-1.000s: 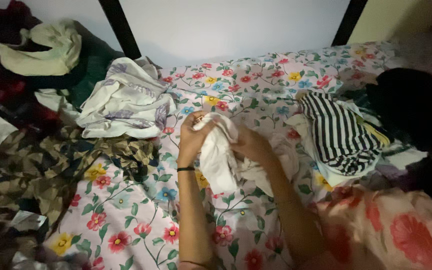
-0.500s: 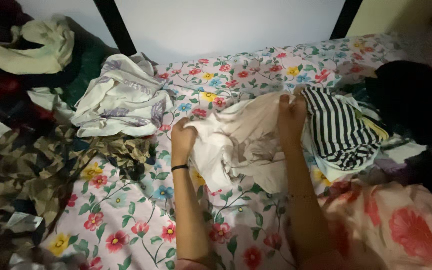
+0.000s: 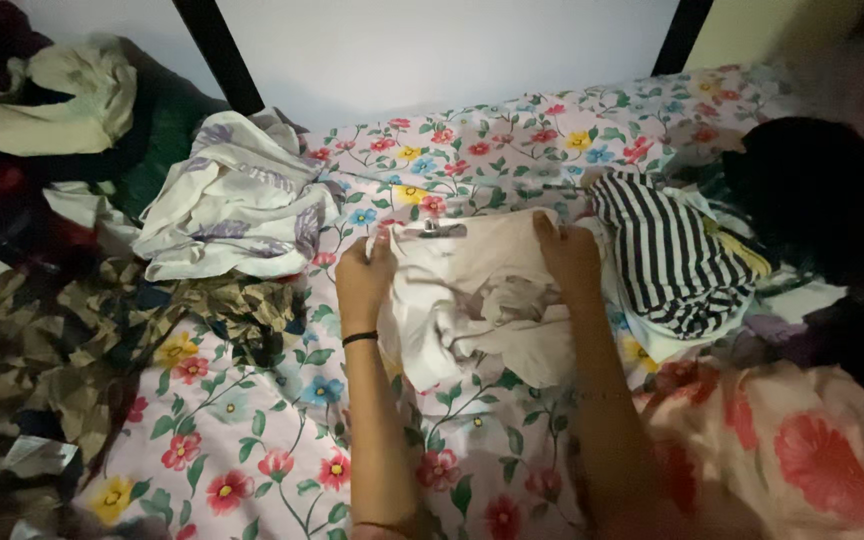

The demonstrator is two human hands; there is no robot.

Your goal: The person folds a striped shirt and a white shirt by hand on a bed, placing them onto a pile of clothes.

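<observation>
Head view of a bed covered by a floral sheet (image 3: pixel 252 440). A crumpled white garment (image 3: pixel 472 305) lies on the sheet near the middle of the bed, spread between the two hands. The left hand (image 3: pixel 364 275) is closed on the garment's left upper edge, fingers curled into the cloth; a dark band circles its wrist. The right hand (image 3: pixel 569 258) pinches the right upper edge, fingers pressed together over the fabric. A small metal clip-like piece (image 3: pixel 435 229) sits at the garment's top edge between the hands; what it is cannot be told.

Just right of the garment, toward the right edge of the bed, lies a black-and-white striped cloth (image 3: pixel 672 255), with a black garment (image 3: pixel 822 200) beyond it. Toward the left edge lie a pale crumpled cloth with purple print (image 3: pixel 232 205) and a camouflage-patterned cloth (image 3: pixel 72 340). A cream cloth (image 3: pixel 52 100) rests on dark clothing at the far left corner.
</observation>
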